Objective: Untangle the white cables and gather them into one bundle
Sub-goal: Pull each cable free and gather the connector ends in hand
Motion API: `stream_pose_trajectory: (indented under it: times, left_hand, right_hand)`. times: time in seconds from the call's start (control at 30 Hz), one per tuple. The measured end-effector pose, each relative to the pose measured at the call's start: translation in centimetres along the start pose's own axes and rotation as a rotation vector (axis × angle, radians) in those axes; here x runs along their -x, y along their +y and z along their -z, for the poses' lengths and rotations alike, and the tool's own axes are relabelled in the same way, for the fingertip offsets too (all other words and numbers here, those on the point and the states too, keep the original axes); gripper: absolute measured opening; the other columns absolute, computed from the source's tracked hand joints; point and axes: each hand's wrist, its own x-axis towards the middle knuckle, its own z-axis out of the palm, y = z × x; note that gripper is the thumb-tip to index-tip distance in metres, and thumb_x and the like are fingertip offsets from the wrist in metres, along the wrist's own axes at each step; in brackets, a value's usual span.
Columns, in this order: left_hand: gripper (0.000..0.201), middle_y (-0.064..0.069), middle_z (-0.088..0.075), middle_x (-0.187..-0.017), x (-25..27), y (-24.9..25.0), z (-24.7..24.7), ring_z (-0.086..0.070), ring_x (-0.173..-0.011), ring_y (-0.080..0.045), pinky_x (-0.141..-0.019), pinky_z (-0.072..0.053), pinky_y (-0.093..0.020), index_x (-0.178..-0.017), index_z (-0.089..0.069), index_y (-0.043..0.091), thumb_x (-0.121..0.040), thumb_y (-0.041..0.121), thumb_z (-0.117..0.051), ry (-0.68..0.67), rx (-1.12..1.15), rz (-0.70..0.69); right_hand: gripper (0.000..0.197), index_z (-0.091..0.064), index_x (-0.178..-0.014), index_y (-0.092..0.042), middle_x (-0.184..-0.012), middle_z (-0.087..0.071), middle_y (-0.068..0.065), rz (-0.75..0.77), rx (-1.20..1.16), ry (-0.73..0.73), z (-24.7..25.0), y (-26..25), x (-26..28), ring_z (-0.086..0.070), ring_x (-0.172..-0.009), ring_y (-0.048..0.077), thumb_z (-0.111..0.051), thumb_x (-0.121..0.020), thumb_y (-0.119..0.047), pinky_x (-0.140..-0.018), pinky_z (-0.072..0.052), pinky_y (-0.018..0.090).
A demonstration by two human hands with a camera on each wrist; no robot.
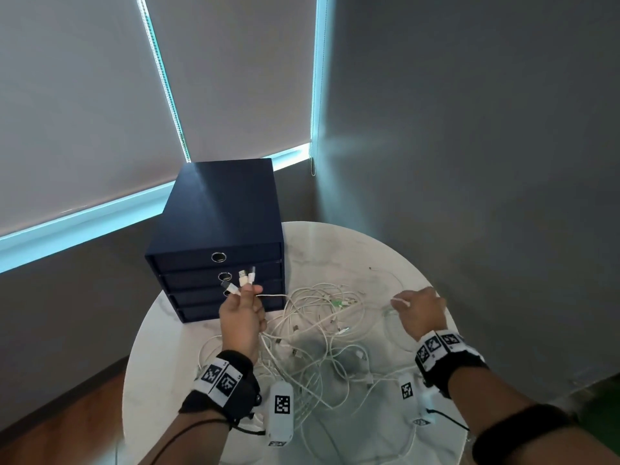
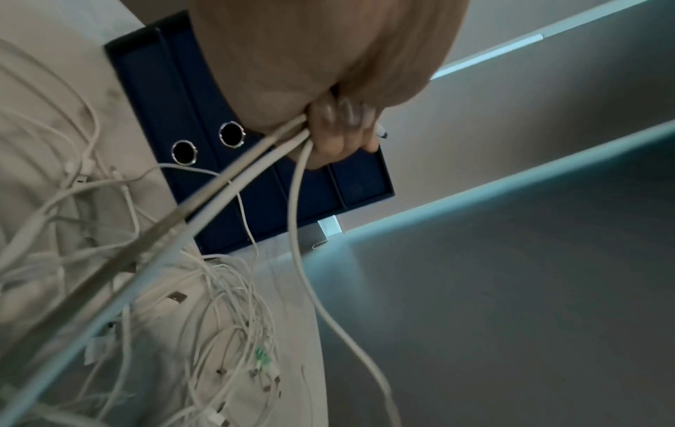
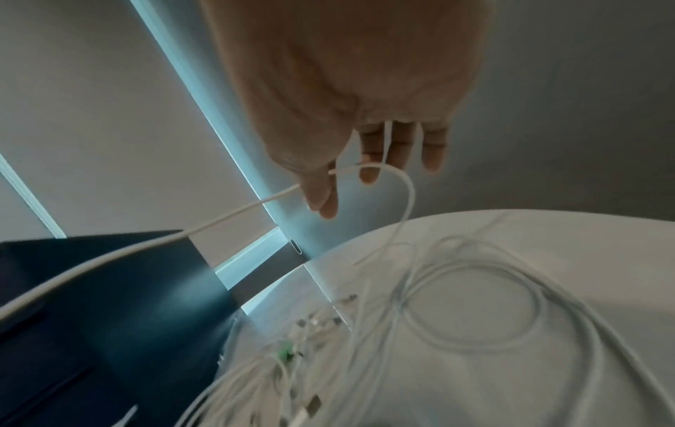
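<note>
A tangle of white cables (image 1: 322,333) lies spread over the round white table (image 1: 339,243). My left hand (image 1: 242,317) is raised above the table's left part and grips several cable ends (image 1: 243,280), their plugs sticking up past the fingers (image 2: 343,127); the cords (image 2: 233,185) trail down into the tangle. My right hand (image 1: 421,310) hovers over the table's right side with one thin white cable (image 3: 398,185) looped over its fingers (image 3: 369,161) and held against the thumb. A green-tipped plug (image 1: 339,303) lies in the pile.
A dark blue drawer box (image 1: 218,243) with ring pulls stands at the table's back left, right behind my left hand. Grey walls and window blinds close in behind. The table edge curves close on both sides; wooden floor shows at lower left.
</note>
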Motion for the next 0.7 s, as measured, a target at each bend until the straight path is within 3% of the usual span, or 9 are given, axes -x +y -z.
stream_pose_trajectory:
  times: [0.1,0.17,0.23,0.37,0.47,0.53,0.6,0.7]
  left_hand:
    - [0.027,0.010,-0.039,-0.052,0.7,-0.5,-1.3,-0.032,-0.045,-0.007,-0.041,-0.029,-0.020,-0.089,-0.062,0.011,-0.105,0.025,-0.046,-0.070,-0.098,-0.053]
    - [0.022,0.014,-0.043,-0.051,1.0,-0.8,-2.4,-0.036,-0.047,-0.006,-0.047,-0.032,-0.025,-0.084,-0.060,0.016,-0.103,0.025,-0.053,-0.116,-0.186,-0.096]
    - [0.023,0.014,-0.045,-0.052,1.4,-1.0,-3.2,-0.038,-0.049,-0.007,-0.050,-0.032,-0.030,-0.077,-0.056,0.021,-0.099,0.028,-0.061,-0.154,-0.255,-0.133]
    - [0.024,0.015,-0.048,-0.048,2.5,-0.5,-5.1,-0.039,-0.044,-0.002,-0.048,-0.034,-0.024,-0.072,-0.057,0.020,-0.094,0.021,-0.067,-0.218,-0.220,-0.134]
    - [0.022,0.012,-0.044,-0.047,2.8,-0.6,-5.8,-0.033,-0.042,-0.007,-0.044,-0.030,-0.022,-0.076,-0.060,0.009,-0.087,0.021,-0.075,-0.247,-0.214,-0.091]
    - [0.022,0.010,-0.046,-0.048,2.7,-0.8,-5.7,-0.036,-0.042,-0.006,-0.044,-0.032,-0.024,-0.076,-0.062,0.004,-0.086,0.018,-0.076,-0.235,-0.225,-0.095]
    - [0.029,0.009,-0.044,-0.047,2.5,-0.8,-5.3,-0.035,-0.042,-0.008,-0.044,-0.032,-0.024,-0.064,-0.058,0.014,-0.087,0.016,-0.075,-0.212,-0.206,-0.106]
    - [0.041,0.008,-0.037,-0.048,1.9,-0.3,-4.3,-0.027,-0.043,-0.011,-0.047,-0.027,-0.023,-0.057,-0.048,0.023,-0.090,0.022,-0.073,-0.149,-0.149,-0.085]
  right_hand:
    - [0.026,-0.074,-0.105,-0.026,-0.116,-0.055,0.015,0.060,-0.074,0.064,1.2,-1.6,-0.6,-0.050,-0.115,0.037,-0.060,-0.091,-0.042,-0.097,-0.041,0.038]
    - [0.025,-0.076,-0.102,-0.019,-0.111,-0.065,0.012,0.177,-0.233,0.094,1.8,-3.7,-0.1,-0.059,-0.108,0.029,-0.065,-0.089,-0.037,-0.097,-0.044,0.033]
    - [0.019,-0.078,-0.093,-0.017,-0.098,-0.073,0.004,0.286,-0.397,0.059,2.3,-6.3,1.1,-0.065,-0.094,0.017,-0.071,-0.085,-0.033,-0.091,-0.047,0.029]
    - [0.010,-0.076,-0.081,-0.022,-0.076,-0.062,-0.007,0.451,-0.493,0.007,2.5,-10.4,4.1,-0.060,-0.073,0.008,-0.072,-0.084,-0.031,-0.075,-0.046,0.022]
    - [0.022,-0.070,-0.072,-0.018,-0.057,-0.055,-0.009,0.578,-0.458,-0.116,1.3,-11.5,6.1,-0.049,-0.053,0.003,-0.066,-0.089,-0.031,-0.057,-0.041,0.021]
    - [0.026,-0.066,-0.064,-0.023,-0.050,-0.049,-0.009,0.615,-0.438,-0.170,0.7,-11.6,6.8,-0.043,-0.047,0.005,-0.063,-0.090,-0.028,-0.053,-0.038,0.022]
    - [0.033,-0.056,-0.055,-0.023,-0.049,-0.048,-0.007,0.645,-0.339,-0.203,0.1,-11.1,6.9,-0.041,-0.048,0.006,-0.063,-0.088,-0.022,-0.055,-0.039,0.027]
    - [0.025,-0.057,-0.061,-0.011,-0.060,-0.059,0.003,0.577,-0.177,-0.258,-1.0,-8.8,6.1,-0.049,-0.056,0.010,-0.061,-0.085,-0.017,-0.063,-0.048,0.033]
